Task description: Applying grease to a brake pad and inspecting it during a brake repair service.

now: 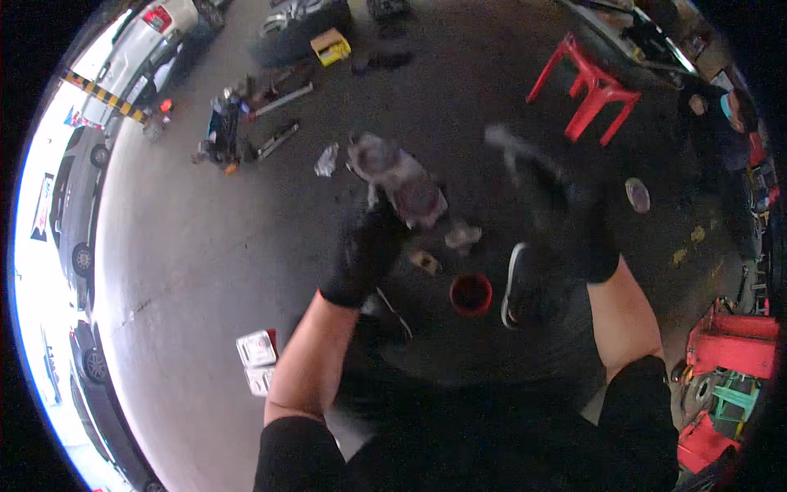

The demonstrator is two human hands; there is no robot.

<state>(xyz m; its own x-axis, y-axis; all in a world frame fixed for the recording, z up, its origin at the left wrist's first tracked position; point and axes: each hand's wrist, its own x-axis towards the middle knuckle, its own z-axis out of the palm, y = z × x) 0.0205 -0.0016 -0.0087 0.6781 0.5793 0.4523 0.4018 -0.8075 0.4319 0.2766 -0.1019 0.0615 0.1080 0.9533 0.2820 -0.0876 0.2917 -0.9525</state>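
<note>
My left hand (365, 250), in a black glove, is closed at the lower left edge of a grey metal part (385, 166) with two round faces. A short pale piece (373, 197) shows at its fingertips; what the fingers hold is too dark to make out. My right hand (584, 217), also gloved, is raised to the right, apart from that part. It grips a grey hammer-like tool (529, 150), smeared by motion, whose end points up and left. On the floor close by lie a crumpled silvery piece (326, 160), a small pale part (463, 237) and a tan piece (425, 262).
A red bowl (470, 295) of dark contents stands between my shoes (513, 283). A red plastic stool (586, 86) is at the far right, a blue floor jack (221, 127) at the far left. White boxes (257, 348) lie left. Someone (730, 123) is at the right edge.
</note>
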